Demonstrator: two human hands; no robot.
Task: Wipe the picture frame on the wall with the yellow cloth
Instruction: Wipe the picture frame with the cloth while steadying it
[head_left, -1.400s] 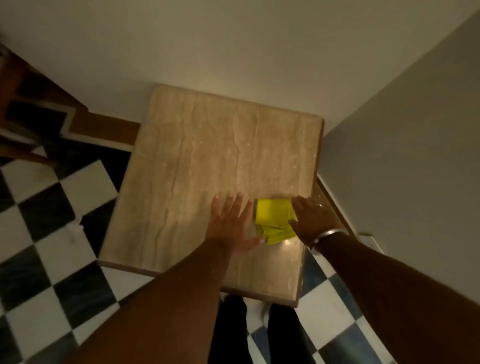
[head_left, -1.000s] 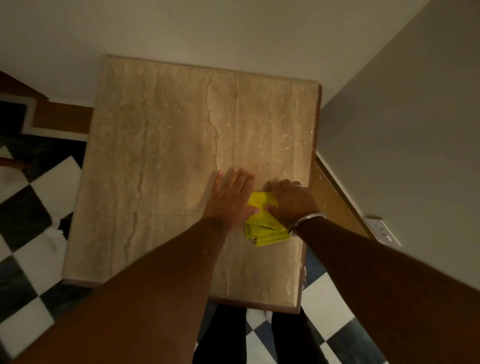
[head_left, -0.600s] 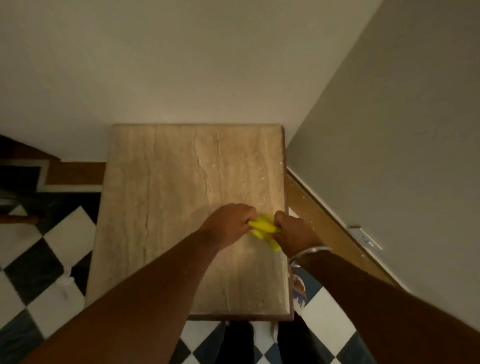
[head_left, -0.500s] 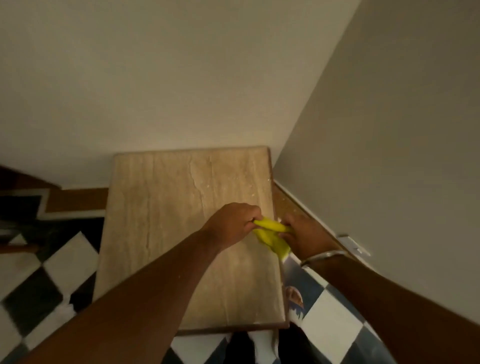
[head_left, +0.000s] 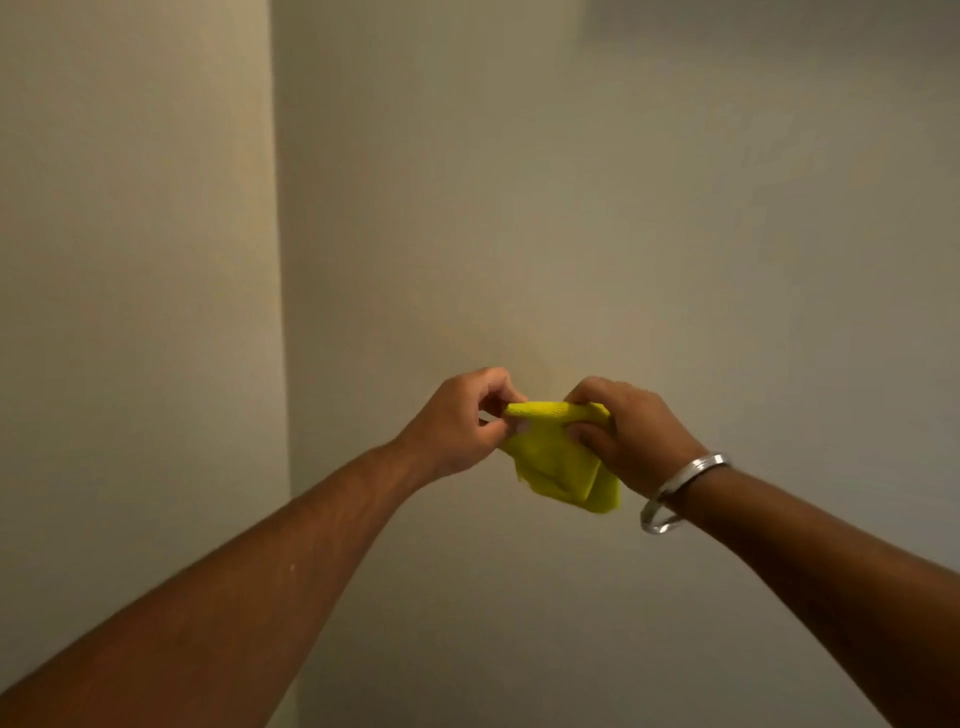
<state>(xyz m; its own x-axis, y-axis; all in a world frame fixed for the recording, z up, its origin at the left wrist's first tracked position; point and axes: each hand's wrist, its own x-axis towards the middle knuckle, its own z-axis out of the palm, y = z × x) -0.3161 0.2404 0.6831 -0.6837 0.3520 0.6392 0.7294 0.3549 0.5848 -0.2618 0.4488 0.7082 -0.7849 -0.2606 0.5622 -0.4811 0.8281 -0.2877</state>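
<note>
A person is holding a yellow cloth (head_left: 558, 457) up in the air with both hands, in front of a plain wall (head_left: 649, 208). Nothing is carrying the cloth but the hands.

The left hand (head_left: 457, 421) is pinching the cloth's top left corner between its thumb and first finger, with the other fingers curled in. The right hand (head_left: 631, 436) is gripping the cloth's top right corner, its fingers folded over the top edge and its thumb pressing from below. The top edge of the cloth is stretching in a short band between the two hands. The rest of the cloth is hanging down in soft folds, mostly under the right hand.

A shiny silver bangle (head_left: 675, 491) is sitting on the right wrist. Both arms are bare and are reaching out from the bottom of the view.

Behind the hands, two walls are meeting in a corner (head_left: 278, 260) that is running up the left part of the view. The walls are pale and plain. The cloth is showing no letters or labels, and neither is the wall.
</note>
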